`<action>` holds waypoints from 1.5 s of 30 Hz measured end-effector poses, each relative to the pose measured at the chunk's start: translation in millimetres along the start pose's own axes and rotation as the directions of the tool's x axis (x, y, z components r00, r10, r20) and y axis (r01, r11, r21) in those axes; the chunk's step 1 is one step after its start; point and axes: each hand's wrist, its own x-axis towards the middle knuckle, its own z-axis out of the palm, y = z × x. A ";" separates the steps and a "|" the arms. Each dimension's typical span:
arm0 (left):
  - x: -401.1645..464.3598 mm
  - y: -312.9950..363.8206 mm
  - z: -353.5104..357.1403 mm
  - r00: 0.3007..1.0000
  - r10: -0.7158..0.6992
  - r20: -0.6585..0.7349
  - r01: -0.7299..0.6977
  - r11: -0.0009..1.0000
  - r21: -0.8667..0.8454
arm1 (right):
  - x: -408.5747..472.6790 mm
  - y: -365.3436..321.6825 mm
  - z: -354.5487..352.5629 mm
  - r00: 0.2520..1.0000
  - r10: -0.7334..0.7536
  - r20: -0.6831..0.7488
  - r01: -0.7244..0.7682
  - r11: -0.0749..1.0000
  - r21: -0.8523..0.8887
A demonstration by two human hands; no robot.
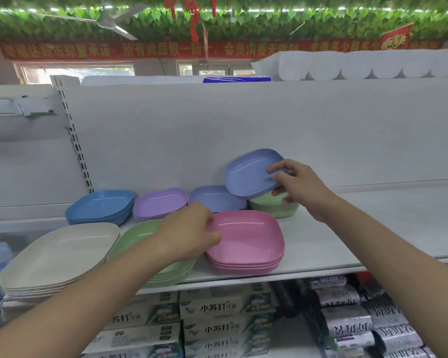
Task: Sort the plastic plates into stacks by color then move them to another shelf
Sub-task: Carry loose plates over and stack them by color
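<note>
— Sorting is what we're in the middle of, isn't it? Working from the left, we have the cream square plastic plates [60, 254] stacked near the shelf edge, the blue plate stack [101, 206] behind them, then the lilac stack [161, 204] and a green stack [135, 236] under our left arm.

— Yes. Our left hand [189, 231] curls over the far left rim of the pink plate stack [246, 240], thumb under, pinching it. Further right, our right hand [292, 183] pinches the periwinkle rounded-square plate [251, 173] by its right rim, lifted above the far green plates [274, 205].

— Which way does it lie?

— Tilted, hollow facing us and left, long axis running left to right. Next, we judge, it wants lowering onto the periwinkle stack [215, 198] just left of it, squared up.
</note>
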 end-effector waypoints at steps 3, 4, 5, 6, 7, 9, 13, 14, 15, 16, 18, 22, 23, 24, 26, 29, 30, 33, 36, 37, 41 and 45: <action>-2.4 -2.4 -0.9 0.999 0.003 -0.045 -0.004 1.000 -0.030 | 2.4 -1.5 11.3 0.999 0.005 0.049 -0.005 1.000 -0.016; -3.3 -4.4 -3.3 0.998 0.001 -0.065 -0.004 0.999 -0.044 | 2.9 -2.5 16.5 0.997 0.012 0.077 -0.010 1.000 -0.029; -4.2 -7.6 -6.8 0.996 -0.006 -0.086 0.000 0.998 -0.064 | 3.8 -3.3 22.0 0.994 0.019 0.104 -0.014 0.999 -0.053; -4.6 -11.8 -11.2 0.994 -0.012 -0.107 0.003 0.997 -0.083 | 5.3 -4.1 27.8 0.992 0.023 0.126 -0.012 0.996 -0.090; -5.0 -16.5 -16.1 0.992 -0.021 -0.125 0.009 0.995 -0.098 | 7.4 -4.8 33.5 0.990 0.024 0.143 -0.004 0.990 -0.139; -2.4 -27.9 -25.1 0.986 -0.019 -0.168 0.000 0.994 -0.108 | 10.6 -8.8 44.1 0.985 0.013 0.174 0.028 0.972 -0.232; 6.6 -48.7 -37.4 0.980 -0.008 -0.199 -0.015 0.993 -0.116 | 8.8 -20.4 56.6 0.956 0.044 0.290 0.120 0.843 -0.524; 9.1 -52.7 -38.9 0.980 -0.001 -0.200 -0.023 0.993 -0.119 | 6.3 -23.5 58.0 0.949 0.064 0.310 0.140 0.793 -0.593; 11.3 -55.9 -40.3 0.980 0.011 -0.200 -0.035 0.992 -0.118 | 4.3 -26.0 58.7 0.945 0.088 0.315 0.143 0.755 -0.640; 13.4 -58.4 -41.6 0.980 0.022 -0.196 -0.045 0.993 -0.112 | 4.2 -26.8 59.7 0.945 0.111 0.306 0.131 0.732 -0.669; 17.5 -62.4 -43.3 0.983 0.049 -0.179 -0.069 0.992 -0.106 | 5.6 -27.2 63.1 0.949 0.144 0.281 0.101 0.705 -0.702; 25.4 -66.1 -44.7 0.985 0.093 -0.146 -0.112 0.985 -0.129 | 13.8 -24.8 72.9 0.957 0.191 0.219 0.053 0.626 -0.778; 27.2 -66.8 -45.2 0.985 0.103 -0.142 -0.122 0.983 -0.139 | 15.4 -25.6 75.5 0.956 0.204 0.210 0.044 0.609 -0.792; 28.3 -67.0 -46.1 0.984 0.117 -0.135 -0.136 0.980 -0.144 | 16.7 -25.7 77.6 0.954 0.226 0.199 0.027 0.593 -0.805; 29.7 -69.2 -47.4 0.980 0.151 -0.130 -0.170 0.974 -0.151 | 19.2 -25.3 81.8 0.948 0.258 0.186 0.007 0.567 -0.824; 29.0 -74.8 -49.8 0.971 0.197 -0.137 -0.217 0.964 -0.153 | 21.5 -24.5 86.5 0.953 0.254 0.163 -0.017 0.585 -0.811; 28.4 -77.6 -51.5 0.968 0.208 -0.143 -0.229 0.962 -0.150 | 21.6 -25.1 88.5 0.962 0.228 0.150 -0.014 0.592 -0.806; 26.7 -87.3 -59.4 0.963 0.221 -0.157 -0.242 0.962 -0.130 | 20.8 -34.7 102.3 0.986 0.086 0.143 0.065 0.591 -0.804; 24.0 -94.1 -68.1 0.963 0.217 -0.162 -0.235 0.967 -0.098 | 17.7 -50.7 129.4 0.975 -0.018 0.222 0.183 0.629 -0.755; 23.3 -96.3 -69.9 0.963 0.215 -0.162 -0.230 0.970 -0.083 | 16.4 -54.9 138.5 0.969 -0.038 0.244 0.211 0.641 -0.738; 18.2 -105.9 -73.1 0.968 0.194 -0.162 -0.203 0.978 -0.040 | 12.0 -62.3 163.5 0.950 -0.098 0.298 0.284 0.668 -0.688; 7.3 -116.9 -78.1 0.972 0.164 -0.165 -0.168 0.986 -0.007 | 14.0 -62.9 179.1 0.927 -0.163 0.339 0.349 0.706 -0.616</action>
